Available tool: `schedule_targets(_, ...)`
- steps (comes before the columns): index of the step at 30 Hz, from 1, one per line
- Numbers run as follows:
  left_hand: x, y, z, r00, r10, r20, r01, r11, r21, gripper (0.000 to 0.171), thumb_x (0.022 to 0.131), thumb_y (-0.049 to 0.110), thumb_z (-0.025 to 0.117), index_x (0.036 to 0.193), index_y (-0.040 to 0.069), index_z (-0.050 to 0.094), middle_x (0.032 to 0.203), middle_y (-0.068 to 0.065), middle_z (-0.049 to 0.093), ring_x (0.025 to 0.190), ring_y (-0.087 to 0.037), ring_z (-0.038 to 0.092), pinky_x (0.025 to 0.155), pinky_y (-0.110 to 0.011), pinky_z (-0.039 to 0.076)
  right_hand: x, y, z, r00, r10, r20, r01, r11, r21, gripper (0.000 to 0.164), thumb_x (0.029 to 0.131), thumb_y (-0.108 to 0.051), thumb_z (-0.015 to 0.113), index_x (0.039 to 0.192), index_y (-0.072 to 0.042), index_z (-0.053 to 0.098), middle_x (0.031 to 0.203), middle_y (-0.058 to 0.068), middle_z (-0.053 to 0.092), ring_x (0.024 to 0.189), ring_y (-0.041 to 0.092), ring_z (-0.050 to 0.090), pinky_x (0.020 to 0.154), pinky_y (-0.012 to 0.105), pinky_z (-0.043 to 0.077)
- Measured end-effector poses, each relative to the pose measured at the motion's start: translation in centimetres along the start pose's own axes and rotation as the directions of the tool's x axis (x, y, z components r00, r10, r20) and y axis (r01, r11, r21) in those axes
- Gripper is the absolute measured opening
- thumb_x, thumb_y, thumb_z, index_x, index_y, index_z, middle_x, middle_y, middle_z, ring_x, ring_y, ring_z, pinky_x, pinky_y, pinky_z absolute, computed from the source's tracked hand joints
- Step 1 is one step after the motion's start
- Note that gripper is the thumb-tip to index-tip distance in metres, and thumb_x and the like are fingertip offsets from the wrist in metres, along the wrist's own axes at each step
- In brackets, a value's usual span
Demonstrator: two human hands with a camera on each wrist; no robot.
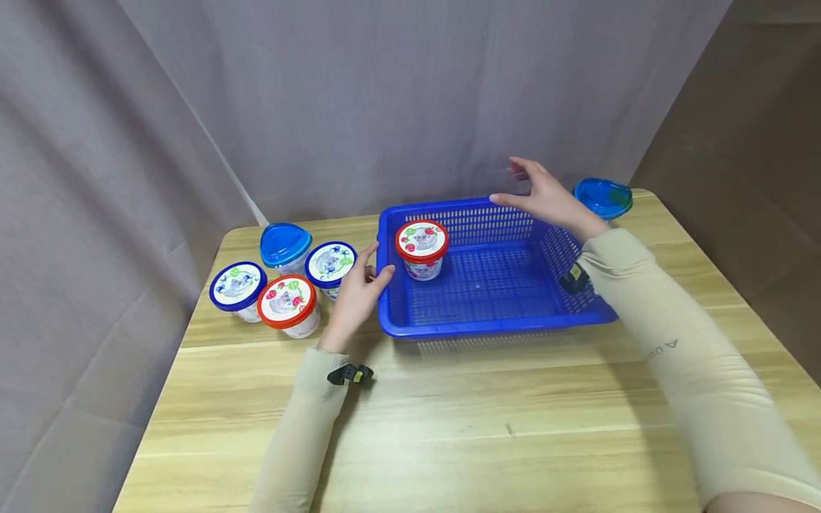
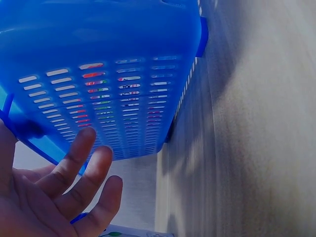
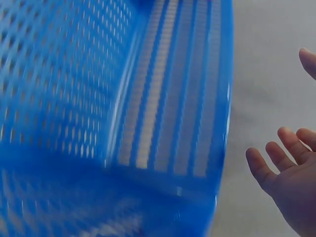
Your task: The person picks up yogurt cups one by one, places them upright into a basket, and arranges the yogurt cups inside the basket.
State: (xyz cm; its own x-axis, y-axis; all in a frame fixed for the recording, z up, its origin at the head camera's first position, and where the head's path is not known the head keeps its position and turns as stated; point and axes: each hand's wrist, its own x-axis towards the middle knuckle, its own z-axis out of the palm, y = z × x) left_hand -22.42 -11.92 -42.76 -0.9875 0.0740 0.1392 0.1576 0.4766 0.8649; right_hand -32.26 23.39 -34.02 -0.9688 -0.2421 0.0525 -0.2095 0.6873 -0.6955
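A blue slotted plastic basket (image 1: 497, 328) stands on the wooden table. Inside its left end is a red-lidded white cup (image 1: 422, 240) with berry pictures. At the left rim, my left hand (image 1: 354, 296) has its thumb tip overlapping the edge. Seen from the left wrist, the loosely bent, spread fingers (image 2: 99, 165) are beside the slotted outer wall. My right hand (image 1: 548, 196) is over the back right of the basket, thumb and fingers apart with nothing between them. The right wrist view shows that hand's spread fingers (image 3: 260, 163) beyond the basket rim (image 3: 224, 123).
Left of the basket are two blue-lidded printed cups (image 1: 237, 285), another red-lidded cup (image 1: 288, 303) and a clear tub with a blue domed lid (image 1: 284, 244). Another blue-lidded tub (image 1: 603, 198) sits at the back right corner. A grey curtain (image 1: 410, 100) hangs behind the table.
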Motion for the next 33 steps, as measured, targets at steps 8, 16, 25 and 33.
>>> schedule_targets(8,0.3,0.0,-0.2,1.000,0.008,-0.003,-0.008,1.000,0.008,0.063,0.098,0.036,0.063,0.153,0.013,0.043,0.091,-0.011,0.069,0.084,-0.024,0.066,0.076,-0.039,0.052,-1.5,1.7,-5.0,0.996,0.043,-0.083,-0.047,0.998,-0.049,0.102,0.093,-0.053,0.067,0.163,-0.009,0.007,0.160,0.022,0.025,0.147,0.042,0.023,0.114,0.064,0.022)
schedule_targets(16,0.3,-0.3,0.0,1.000,-0.010,-0.006,0.010,1.000,-0.019,0.062,0.098,0.033,0.064,0.152,0.012,0.043,0.093,-0.013,0.070,0.085,-0.023,0.066,0.076,-0.037,0.051,-2.9,3.4,-8.7,0.986,0.070,-0.150,-0.082,0.994,-0.072,0.103,0.094,-0.050,0.066,0.162,-0.007,0.002,0.161,0.024,0.018,0.147,0.045,0.018,0.113,0.068,0.019)
schedule_targets(25,0.3,-0.1,-0.2,1.000,-0.006,-0.007,0.006,1.000,-0.011,0.062,0.098,0.034,0.065,0.152,0.012,0.043,0.092,-0.011,0.070,0.085,-0.024,0.066,0.076,-0.038,0.052,-3.9,5.9,-9.3,0.972,0.134,-0.193,-0.148,0.987,-0.061,0.105,0.093,-0.051,0.066,0.161,-0.004,0.002,0.163,0.025,0.009,0.149,0.046,0.012,0.116,0.066,0.014)
schedule_targets(33,0.1,-0.3,-0.7,1.000,-0.013,0.006,0.013,1.000,-0.028,0.063,0.098,0.035,0.065,0.153,0.014,0.042,0.095,-0.013,0.071,0.087,-0.024,0.067,0.078,-0.039,0.053,-5.0,8.9,-8.0,0.958,0.232,-0.167,-0.239,0.971,-0.025,0.111,0.092,-0.058,0.063,0.161,-0.003,-0.004,0.164,0.028,-0.002,0.149,0.050,0.006,0.113,0.071,0.013)
